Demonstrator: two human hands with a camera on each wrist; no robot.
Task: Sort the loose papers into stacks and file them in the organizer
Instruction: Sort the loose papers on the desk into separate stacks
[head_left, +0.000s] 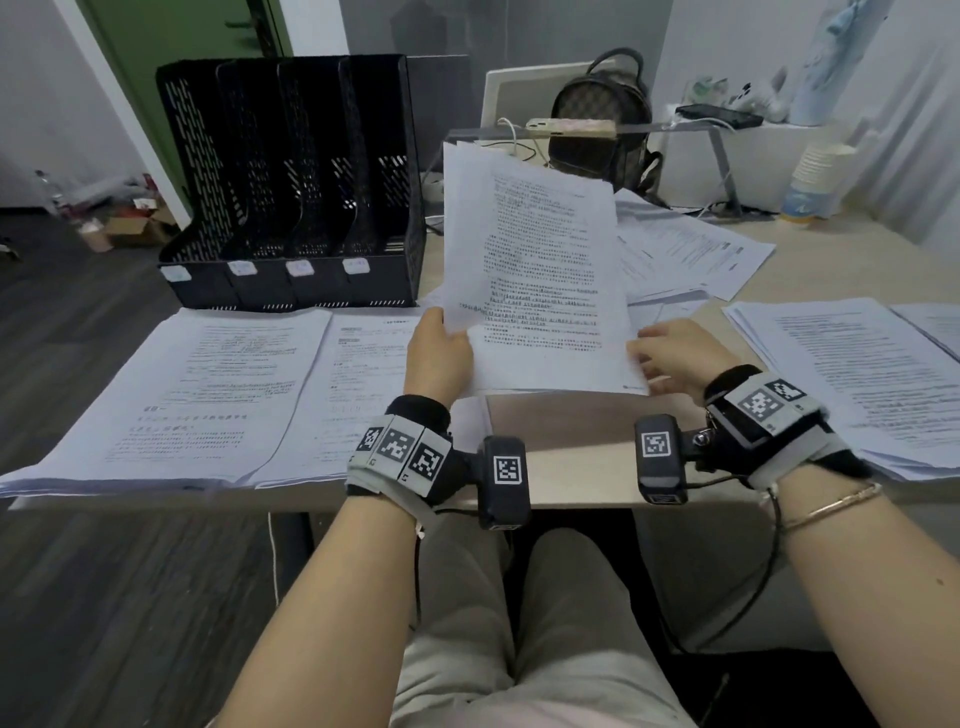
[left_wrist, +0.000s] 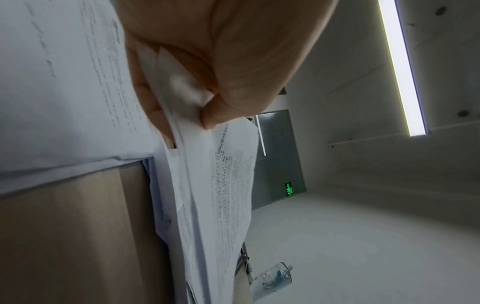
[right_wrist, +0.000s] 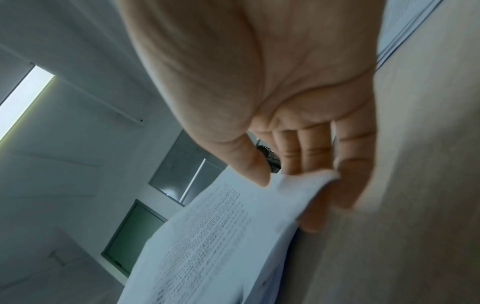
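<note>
Four organizer (head_left: 200, 156) slots (head only); left hand (left_wrist: 233, 51) pinches papers (left_wrist: 228, 185).

Pale wood bench (head_left: 571, 457). Far left: black four-slot organizer (head_left: 291, 182). Near left: paper stack (head_left: 171, 400), second stack (head_left: 358, 384) just beside it. Right: third stack (head_left: 857, 374). Far right of centre: loose sheets (head_left: 691, 249), fanned.

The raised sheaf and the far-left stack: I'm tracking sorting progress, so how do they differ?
The raised sheaf tilts up off the desk; the far-left stack lies flat on it. The left hand pinches the raised sheaf's lower left corner and the right hand holds its lower right corner; no hand touches the far-left stack. Both are white printed sheets, and neither is in the organizer yet.
</note>
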